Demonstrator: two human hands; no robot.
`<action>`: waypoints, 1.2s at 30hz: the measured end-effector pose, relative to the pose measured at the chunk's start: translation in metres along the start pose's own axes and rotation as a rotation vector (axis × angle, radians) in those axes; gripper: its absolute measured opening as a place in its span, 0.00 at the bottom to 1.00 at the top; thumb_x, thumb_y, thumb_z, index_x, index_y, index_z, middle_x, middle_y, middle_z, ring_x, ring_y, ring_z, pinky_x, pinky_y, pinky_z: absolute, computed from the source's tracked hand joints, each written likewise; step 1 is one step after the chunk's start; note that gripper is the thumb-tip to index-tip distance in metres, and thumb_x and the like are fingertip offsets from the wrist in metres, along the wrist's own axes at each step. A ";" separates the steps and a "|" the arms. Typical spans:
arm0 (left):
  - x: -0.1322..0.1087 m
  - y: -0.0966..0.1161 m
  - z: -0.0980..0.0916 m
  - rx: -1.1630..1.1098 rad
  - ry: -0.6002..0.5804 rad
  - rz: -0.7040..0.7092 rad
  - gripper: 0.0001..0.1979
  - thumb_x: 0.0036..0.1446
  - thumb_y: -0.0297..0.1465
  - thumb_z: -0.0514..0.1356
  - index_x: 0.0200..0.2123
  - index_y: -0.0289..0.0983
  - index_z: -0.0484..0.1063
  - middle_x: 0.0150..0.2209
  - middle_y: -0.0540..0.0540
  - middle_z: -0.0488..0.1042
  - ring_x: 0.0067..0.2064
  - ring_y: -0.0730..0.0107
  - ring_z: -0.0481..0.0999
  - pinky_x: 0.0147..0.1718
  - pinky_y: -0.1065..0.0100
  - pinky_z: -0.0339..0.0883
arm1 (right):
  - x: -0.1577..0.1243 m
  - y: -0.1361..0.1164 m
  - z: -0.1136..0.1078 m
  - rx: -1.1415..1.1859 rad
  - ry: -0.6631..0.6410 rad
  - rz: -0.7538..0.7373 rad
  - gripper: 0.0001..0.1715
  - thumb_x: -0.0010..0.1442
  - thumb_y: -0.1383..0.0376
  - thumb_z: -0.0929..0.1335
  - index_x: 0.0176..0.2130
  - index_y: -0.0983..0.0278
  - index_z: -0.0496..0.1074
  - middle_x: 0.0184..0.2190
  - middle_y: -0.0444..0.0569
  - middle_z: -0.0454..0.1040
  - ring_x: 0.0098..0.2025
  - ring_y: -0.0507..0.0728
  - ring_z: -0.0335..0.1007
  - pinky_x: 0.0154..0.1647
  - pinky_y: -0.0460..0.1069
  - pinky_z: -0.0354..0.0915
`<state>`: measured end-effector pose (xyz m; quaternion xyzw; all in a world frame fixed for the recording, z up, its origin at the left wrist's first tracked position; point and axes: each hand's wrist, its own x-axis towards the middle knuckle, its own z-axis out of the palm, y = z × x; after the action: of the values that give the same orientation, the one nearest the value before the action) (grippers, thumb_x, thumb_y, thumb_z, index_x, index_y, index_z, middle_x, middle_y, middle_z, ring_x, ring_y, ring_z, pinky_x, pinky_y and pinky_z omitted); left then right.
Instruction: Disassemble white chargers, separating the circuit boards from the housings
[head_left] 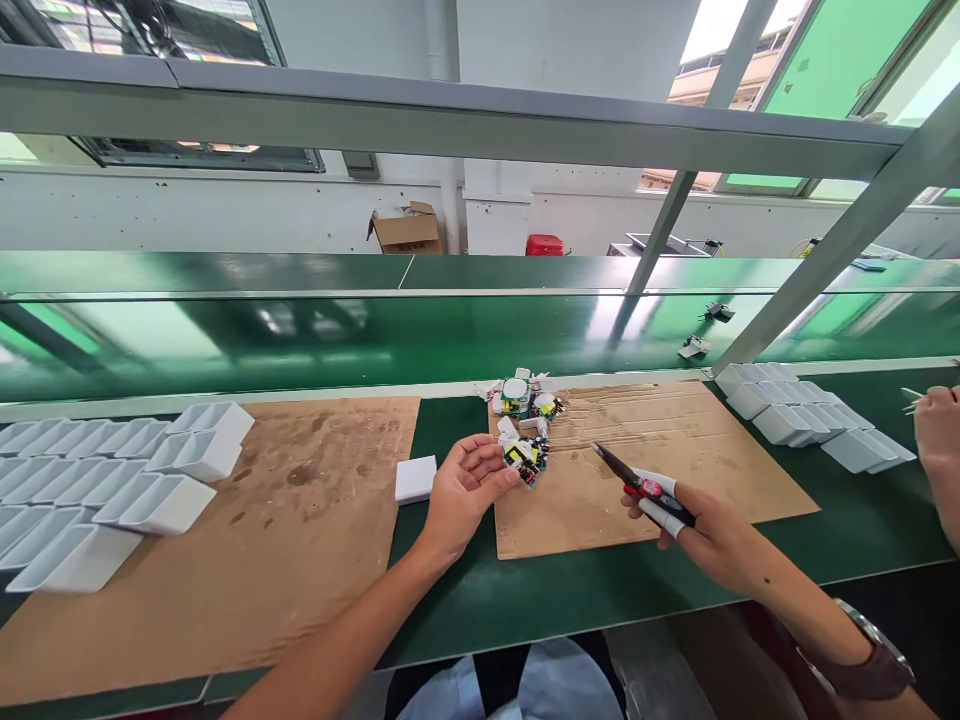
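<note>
Green tabletop (450,600) was seen running across the frame, with cardboard sheets (712,470) laid on it. At centre, the left hand (465,490) was turned palm up, its fingers closed on a small circuit board (519,460), just below a pile of similar boards (525,400). Right of centre, red-handled cutters (641,487) were gripped in the fingers of the right hand (705,540). White casings (112,470) were lined up at far left.

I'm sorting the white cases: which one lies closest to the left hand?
The lone white case on the green mat, just beside the left hand; all others sit in rows.
</note>
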<state>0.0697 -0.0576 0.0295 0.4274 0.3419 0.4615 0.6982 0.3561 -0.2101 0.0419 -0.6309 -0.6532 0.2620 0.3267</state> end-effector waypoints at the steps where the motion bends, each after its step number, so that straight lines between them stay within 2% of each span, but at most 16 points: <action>1: 0.000 0.001 0.000 -0.022 0.005 -0.010 0.32 0.38 0.31 0.81 0.47 0.37 0.73 0.43 0.47 0.78 0.43 0.70 0.79 0.47 0.68 0.75 | 0.000 -0.002 0.007 -0.045 0.014 -0.059 0.25 0.61 0.71 0.61 0.53 0.59 0.76 0.46 0.51 0.84 0.38 0.60 0.82 0.32 0.52 0.79; 4: 0.000 0.002 0.000 -0.077 0.023 -0.032 0.32 0.37 0.30 0.81 0.47 0.37 0.74 0.44 0.48 0.77 0.44 0.72 0.79 0.47 0.69 0.74 | 0.002 -0.012 0.026 -0.299 0.131 -0.208 0.41 0.55 0.78 0.59 0.65 0.59 0.65 0.54 0.52 0.79 0.49 0.61 0.80 0.44 0.55 0.80; 6: -0.001 0.003 0.001 -0.098 0.040 -0.036 0.33 0.37 0.29 0.81 0.47 0.38 0.74 0.44 0.48 0.77 0.44 0.72 0.78 0.47 0.70 0.73 | 0.006 -0.025 0.035 -0.498 0.247 -0.274 0.47 0.52 0.80 0.59 0.68 0.62 0.61 0.56 0.56 0.76 0.53 0.63 0.77 0.44 0.56 0.79; 8: -0.001 0.003 0.001 -0.109 0.059 -0.032 0.33 0.37 0.29 0.81 0.47 0.38 0.73 0.44 0.49 0.77 0.44 0.72 0.78 0.46 0.70 0.73 | 0.011 -0.038 0.041 -0.674 0.355 -0.326 0.41 0.51 0.81 0.59 0.62 0.66 0.69 0.51 0.59 0.76 0.51 0.65 0.76 0.40 0.56 0.78; 10: 0.000 0.003 0.002 -0.119 0.078 -0.020 0.33 0.37 0.29 0.81 0.47 0.38 0.72 0.45 0.49 0.77 0.45 0.71 0.79 0.46 0.70 0.74 | 0.016 -0.048 0.045 -0.804 0.431 -0.365 0.28 0.52 0.82 0.61 0.48 0.68 0.76 0.48 0.61 0.75 0.49 0.67 0.74 0.40 0.58 0.76; 12: 0.000 0.003 0.002 -0.125 0.093 -0.009 0.33 0.37 0.28 0.81 0.47 0.38 0.72 0.45 0.48 0.77 0.46 0.70 0.79 0.46 0.70 0.74 | 0.020 -0.055 0.046 -0.891 0.493 -0.416 0.19 0.54 0.82 0.62 0.36 0.67 0.76 0.47 0.63 0.75 0.50 0.68 0.73 0.41 0.58 0.74; 15: 0.000 0.001 0.002 -0.117 0.104 0.004 0.33 0.37 0.29 0.81 0.47 0.38 0.72 0.45 0.49 0.77 0.46 0.71 0.79 0.48 0.70 0.74 | 0.024 -0.060 0.048 -0.983 0.557 -0.474 0.16 0.57 0.81 0.63 0.29 0.65 0.74 0.47 0.64 0.76 0.51 0.68 0.72 0.41 0.57 0.71; 26: -0.003 -0.001 0.002 -0.038 0.097 0.038 0.32 0.38 0.31 0.80 0.46 0.38 0.71 0.45 0.47 0.77 0.47 0.69 0.80 0.48 0.68 0.76 | 0.035 -0.068 0.047 -1.094 0.559 -0.553 0.17 0.64 0.78 0.64 0.29 0.64 0.76 0.46 0.65 0.81 0.50 0.68 0.74 0.42 0.55 0.63; 30: -0.003 -0.001 0.002 -0.015 0.095 0.044 0.31 0.39 0.32 0.80 0.45 0.39 0.70 0.44 0.47 0.78 0.47 0.68 0.80 0.48 0.67 0.76 | 0.035 -0.067 0.045 -1.108 0.558 -0.561 0.14 0.64 0.76 0.66 0.30 0.65 0.75 0.46 0.65 0.81 0.49 0.67 0.75 0.41 0.55 0.62; 36: -0.004 -0.002 0.003 0.005 0.093 0.059 0.30 0.40 0.33 0.80 0.45 0.39 0.71 0.45 0.46 0.78 0.47 0.66 0.80 0.51 0.63 0.76 | 0.036 -0.066 0.046 -1.119 0.570 -0.592 0.14 0.65 0.76 0.65 0.31 0.64 0.75 0.45 0.64 0.82 0.49 0.66 0.75 0.42 0.55 0.62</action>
<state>0.0712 -0.0624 0.0294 0.4170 0.3623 0.5004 0.6666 0.2784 -0.1753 0.0654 -0.5441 -0.7232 -0.3904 0.1689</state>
